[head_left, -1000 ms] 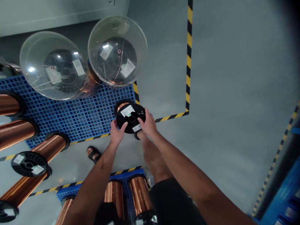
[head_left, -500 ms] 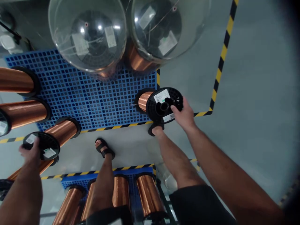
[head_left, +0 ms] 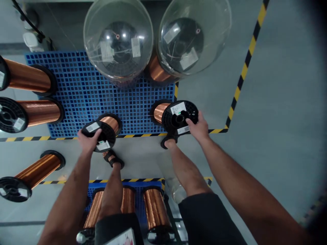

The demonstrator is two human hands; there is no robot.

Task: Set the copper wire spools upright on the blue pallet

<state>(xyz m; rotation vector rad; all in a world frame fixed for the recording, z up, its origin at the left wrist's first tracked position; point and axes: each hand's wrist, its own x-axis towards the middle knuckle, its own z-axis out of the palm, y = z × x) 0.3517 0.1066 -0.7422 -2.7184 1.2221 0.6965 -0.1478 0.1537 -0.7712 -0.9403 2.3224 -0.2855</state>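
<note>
Head view: the left hand (head_left: 88, 141) grips one copper-wire spool (head_left: 102, 131) by its black top flange, lifted over the front edge of the blue pallet (head_left: 76, 88). The right hand (head_left: 199, 127) clasps a second spool (head_left: 175, 115) by its flange (near the pallet's right corner). Both spools are picked up; neither is set down yet.

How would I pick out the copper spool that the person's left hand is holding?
Start at the blue grid pallet under the two clear domes. At its near edge, just above the yellow-and-black floor stripe, the left hand grips a copper spool by its black end plate. Unlike the longer spools nearby, it is short and lifted.
</note>
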